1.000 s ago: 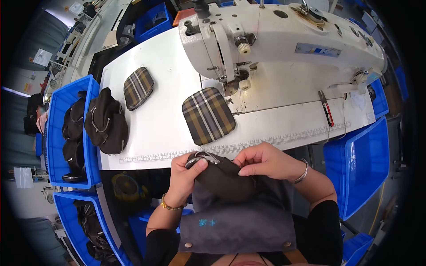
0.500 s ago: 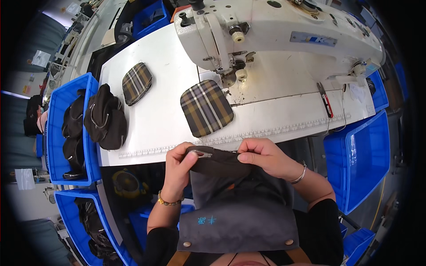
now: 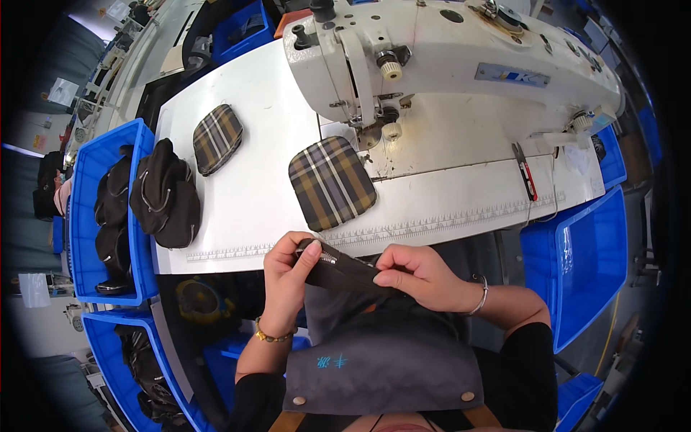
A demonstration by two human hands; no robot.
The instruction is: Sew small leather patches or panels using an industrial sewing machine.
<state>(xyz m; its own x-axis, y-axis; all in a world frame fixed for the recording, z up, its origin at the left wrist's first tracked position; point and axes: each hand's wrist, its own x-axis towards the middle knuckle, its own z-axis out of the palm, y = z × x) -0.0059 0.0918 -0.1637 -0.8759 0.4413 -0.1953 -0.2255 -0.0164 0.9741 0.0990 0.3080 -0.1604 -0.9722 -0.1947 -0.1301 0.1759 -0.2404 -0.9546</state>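
Between my two hands, just off the table's front edge, is a black fabric pouch (image 3: 338,275) with a silver zipper. My left hand (image 3: 291,268) pinches its left end, thumb on top beside the zipper teeth. At the opposite end, my right hand (image 3: 414,272) grips the fabric between thumb and curled fingers. The pouch slants down toward the right. Beyond it a plaid fabric panel (image 3: 332,183) with rounded corners lies flat near the needle area of the white sewing machine (image 3: 446,57). A smaller-looking plaid stack (image 3: 218,140) lies farther left.
Black zippered pouches (image 3: 165,194) are piled on the table's left edge, against a blue bin (image 3: 147,216) holding more. Another blue bin (image 3: 93,338) stands below it. Red-handled thread snips (image 3: 525,173) lie at the right, above a printed ruler strip (image 3: 432,222). A blue bin (image 3: 576,266) stands right.
The pouch has tilted, its right end now lower. My right hand has moved slightly left and down with it, while the left hand keeps its hold. The view has shifted slightly.
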